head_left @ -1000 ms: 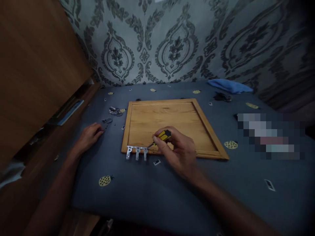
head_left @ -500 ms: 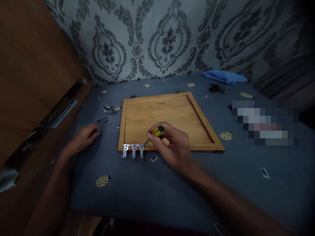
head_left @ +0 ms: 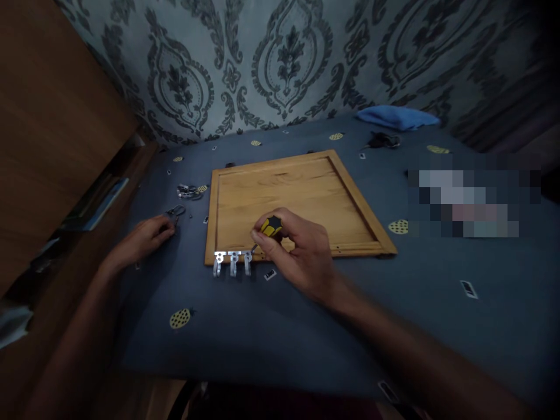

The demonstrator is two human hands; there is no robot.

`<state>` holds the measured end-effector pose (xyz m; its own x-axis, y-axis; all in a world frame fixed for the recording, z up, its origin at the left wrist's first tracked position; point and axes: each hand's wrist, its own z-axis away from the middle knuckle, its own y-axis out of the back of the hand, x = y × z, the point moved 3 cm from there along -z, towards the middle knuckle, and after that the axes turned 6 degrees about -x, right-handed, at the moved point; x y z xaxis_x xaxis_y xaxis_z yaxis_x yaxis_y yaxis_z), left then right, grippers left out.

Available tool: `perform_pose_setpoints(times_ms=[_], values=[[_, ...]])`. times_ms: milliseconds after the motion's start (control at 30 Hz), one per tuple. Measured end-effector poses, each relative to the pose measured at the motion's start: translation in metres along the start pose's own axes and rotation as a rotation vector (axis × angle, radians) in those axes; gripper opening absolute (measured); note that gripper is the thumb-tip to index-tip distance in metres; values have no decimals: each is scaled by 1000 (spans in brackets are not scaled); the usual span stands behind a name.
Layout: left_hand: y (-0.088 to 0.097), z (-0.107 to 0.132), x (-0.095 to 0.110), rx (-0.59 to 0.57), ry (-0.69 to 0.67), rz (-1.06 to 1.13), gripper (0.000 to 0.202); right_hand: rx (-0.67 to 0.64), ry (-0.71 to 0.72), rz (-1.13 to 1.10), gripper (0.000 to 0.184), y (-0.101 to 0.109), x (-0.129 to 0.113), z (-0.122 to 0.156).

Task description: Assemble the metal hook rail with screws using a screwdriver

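My right hand (head_left: 298, 252) is closed round a yellow-and-black screwdriver (head_left: 270, 227). Its tip points down at the right end of a silver three-hook bracket (head_left: 231, 260) on the near left edge of a wooden framed panel (head_left: 301, 198). The panel lies flat on a dark blue cloth with pineapple prints (head_left: 280, 332). My left hand (head_left: 146, 236) rests on the cloth left of the panel, fingers curled loosely, beside small metal pieces (head_left: 175, 211).
More metal hardware (head_left: 189, 191) lies on the cloth further back left. A blue folded cloth (head_left: 396, 116) and a dark object (head_left: 381, 140) lie at the back right. A wooden cabinet (head_left: 56, 128) stands on the left; patterned wallpaper is behind.
My right hand has tilted the screwdriver more upright over the bracket's right end. The view has shifted a little; my left hand has stayed near the metal pieces.
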<state>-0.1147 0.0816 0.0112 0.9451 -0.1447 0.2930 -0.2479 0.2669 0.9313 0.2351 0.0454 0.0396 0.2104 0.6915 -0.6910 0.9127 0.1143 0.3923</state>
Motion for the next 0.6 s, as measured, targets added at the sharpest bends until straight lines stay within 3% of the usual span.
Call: perform_pose_setpoints(times_ms=[233, 467, 600], values=[[10, -8, 0, -107, -14, 40, 44, 30, 75, 30, 15, 0, 3, 1], [11, 0, 0, -92, -22, 91, 53, 30, 77, 45, 14, 0, 2, 0], [12, 5, 11, -73, -65, 170, 49, 15, 71, 30, 15, 1, 1, 0]])
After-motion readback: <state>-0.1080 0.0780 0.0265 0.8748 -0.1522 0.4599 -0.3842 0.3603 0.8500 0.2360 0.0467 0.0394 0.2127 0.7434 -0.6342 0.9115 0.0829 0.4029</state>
